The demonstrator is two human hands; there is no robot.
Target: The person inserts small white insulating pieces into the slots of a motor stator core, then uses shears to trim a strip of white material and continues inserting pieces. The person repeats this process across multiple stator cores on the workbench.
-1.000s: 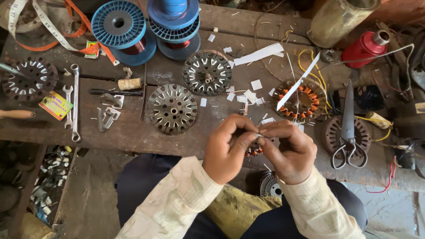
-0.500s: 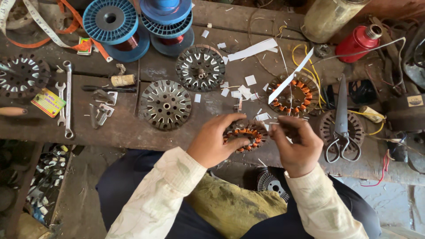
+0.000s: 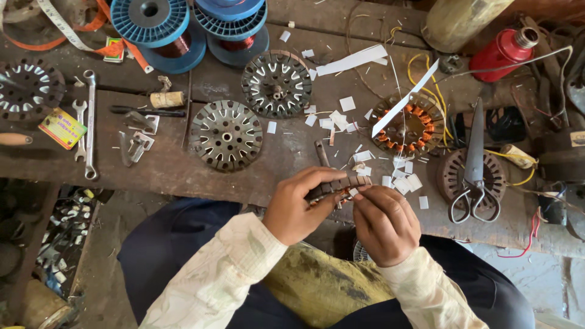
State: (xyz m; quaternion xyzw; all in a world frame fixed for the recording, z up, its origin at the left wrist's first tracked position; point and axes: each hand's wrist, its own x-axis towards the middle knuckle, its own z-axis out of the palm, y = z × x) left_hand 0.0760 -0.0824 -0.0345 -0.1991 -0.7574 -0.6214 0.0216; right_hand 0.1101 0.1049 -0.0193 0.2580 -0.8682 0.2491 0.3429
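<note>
My left hand [image 3: 298, 207] grips a round slotted stator core [image 3: 339, 186] on edge at the near side of the wooden workbench [image 3: 183, 170]. My right hand [image 3: 385, 222] pinches a small white paper slip [image 3: 353, 192] against the core's rim. Most of the core is hidden behind my fingers. Small white paper slips [image 3: 402, 181] lie scattered just beyond my right hand.
Two bare stator cores [image 3: 226, 134] [image 3: 276, 82] and a copper-wound stator [image 3: 408, 125] under a long paper strip lie on the bench. Scissors [image 3: 475, 164] rest on another core at right. Blue wire spools [image 3: 159, 24], spanners [image 3: 90, 122] and a red can [image 3: 503, 52] surround them.
The core has turned from face-up to edge-on in my left hand. My right hand has shifted onto its rim with a paper slip. The view has moved slightly.
</note>
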